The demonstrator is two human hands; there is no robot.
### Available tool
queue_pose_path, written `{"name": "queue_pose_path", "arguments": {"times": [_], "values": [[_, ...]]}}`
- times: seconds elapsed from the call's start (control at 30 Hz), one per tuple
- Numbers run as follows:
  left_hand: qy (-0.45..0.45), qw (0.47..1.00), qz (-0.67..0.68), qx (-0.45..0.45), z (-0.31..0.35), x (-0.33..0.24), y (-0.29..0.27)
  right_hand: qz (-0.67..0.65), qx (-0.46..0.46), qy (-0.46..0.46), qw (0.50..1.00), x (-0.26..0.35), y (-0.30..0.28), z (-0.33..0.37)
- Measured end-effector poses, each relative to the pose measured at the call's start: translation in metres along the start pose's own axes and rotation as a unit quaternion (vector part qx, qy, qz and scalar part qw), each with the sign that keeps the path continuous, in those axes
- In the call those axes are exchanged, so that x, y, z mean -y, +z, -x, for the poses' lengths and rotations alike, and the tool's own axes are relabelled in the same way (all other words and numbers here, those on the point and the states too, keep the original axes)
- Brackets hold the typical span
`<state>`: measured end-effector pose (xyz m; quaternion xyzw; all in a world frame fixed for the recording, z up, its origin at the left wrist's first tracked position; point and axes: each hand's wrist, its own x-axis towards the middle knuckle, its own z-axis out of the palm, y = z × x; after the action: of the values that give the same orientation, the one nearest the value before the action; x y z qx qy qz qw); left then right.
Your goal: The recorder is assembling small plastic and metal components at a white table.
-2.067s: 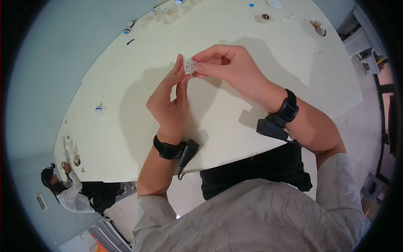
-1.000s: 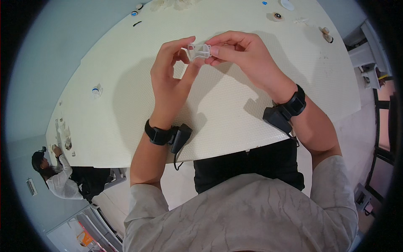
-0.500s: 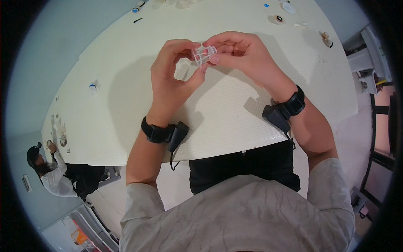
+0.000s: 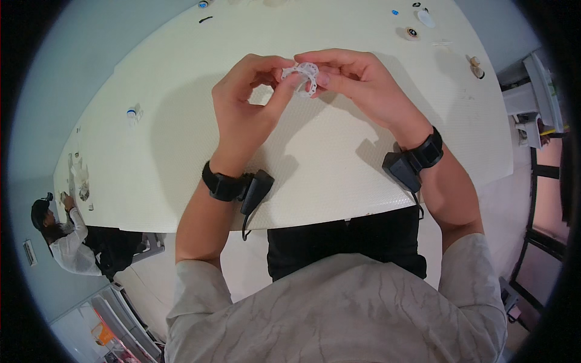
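While both hands are meeting above the table (image 4: 339,181): they are sharing one small white frame (image 4: 310,67), which is sitting between their fingertips, well out from the near edge.
Left hand (image 4: 245,115): it is holding the left part of the frame, the thumb lying across it and the fingers bending behind.
Right hand (image 4: 376,91): it is pinching the right part between thumb and fingers; how many fingers are touching behind, I am not managing to tell.
Thin walls: the frame is showing a round end with small holes, so, in my judgement, it could be bending or cracking if both thumbs are pressing too hard.
Fingertip grip: only the tips are carrying the weight, so the frame could be slipping if one hand is twisting while the other is loosening.
Round end: after a fall, it could be making the frame roll away over the table.
Left thumb: it is covering some of the frame, so damage there could be staying unnoticed.
Black cable (image 4: 245,227): it is hanging from the left wrist box (image 4: 257,189) near the table edge, and could be catching there if that arm is pulling quickly.
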<state>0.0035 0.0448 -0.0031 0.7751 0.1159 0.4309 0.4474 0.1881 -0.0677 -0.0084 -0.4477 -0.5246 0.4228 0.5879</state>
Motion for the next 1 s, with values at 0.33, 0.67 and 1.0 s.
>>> {"name": "queue_pose_path", "arguments": {"times": [0.33,0.67,1.0], "values": [[0.228,0.947,-0.226,-0.035,-0.002,-0.008,-0.002,0.057,0.029,-0.02,0.998,0.004,0.001,0.003],[0.201,0.96,-0.194,-0.019,-0.001,-0.009,-0.002,0.035,0.035,-0.02,0.999,0.009,0.002,0.005],[0.004,0.991,-0.132,0.005,0.005,0.001,0.002,0.091,0.022,-0.043,0.995,0.004,-0.003,0.004]]}}
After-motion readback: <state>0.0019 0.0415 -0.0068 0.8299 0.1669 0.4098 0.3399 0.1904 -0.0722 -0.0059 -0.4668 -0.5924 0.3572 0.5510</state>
